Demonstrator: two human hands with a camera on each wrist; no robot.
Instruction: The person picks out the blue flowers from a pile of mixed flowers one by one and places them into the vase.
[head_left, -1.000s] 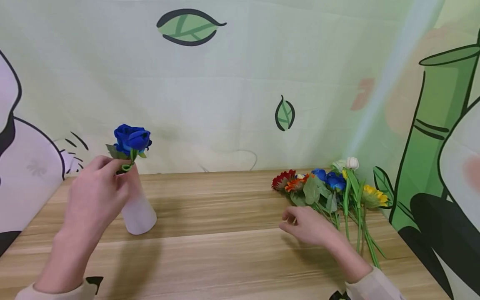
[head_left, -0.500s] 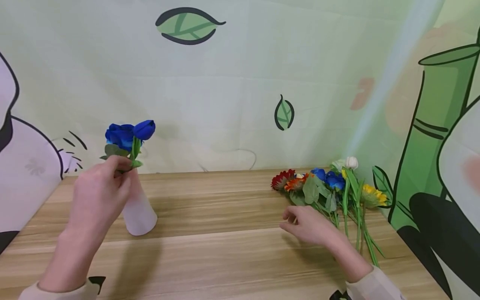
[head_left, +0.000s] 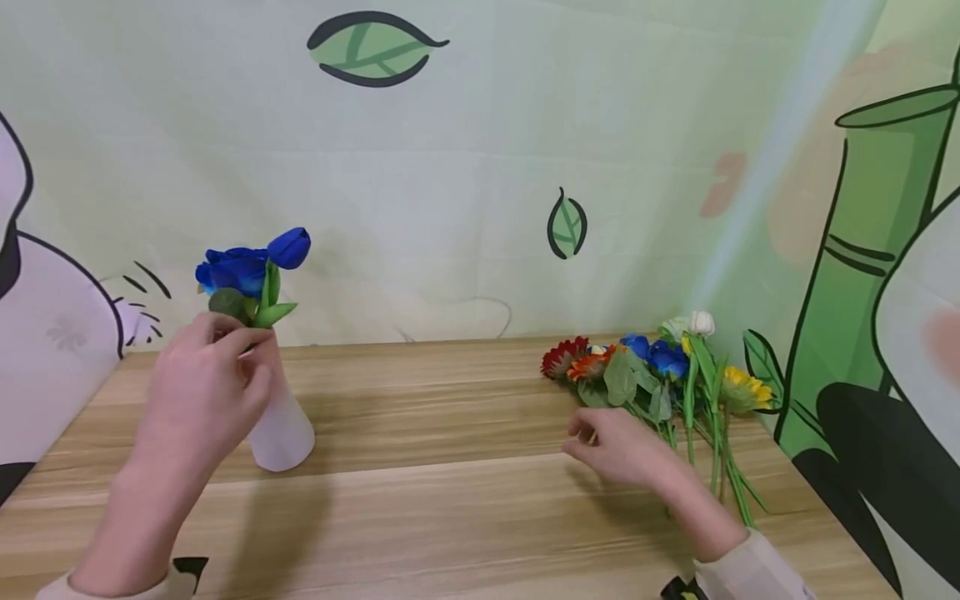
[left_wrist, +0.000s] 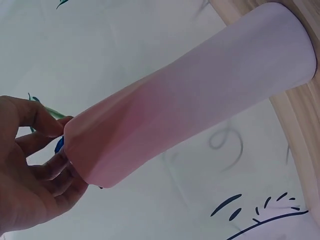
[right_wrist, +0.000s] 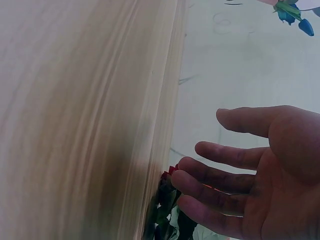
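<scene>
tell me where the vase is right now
In the head view, the pink-and-white vase stands on the left side of the wooden table, with the left hand at its mouth and two blue flowers just above.

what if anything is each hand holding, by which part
Right hand: nothing. Left hand: fingers at the vase mouth; whether they grip its rim or the blue flowers cannot be told.

Free lane over the tabletop point(head_left: 435, 508) between obstacles: vase point(head_left: 281, 429) on the left, right hand point(head_left: 618, 447) and flowers point(head_left: 670, 360) opposite.
</scene>
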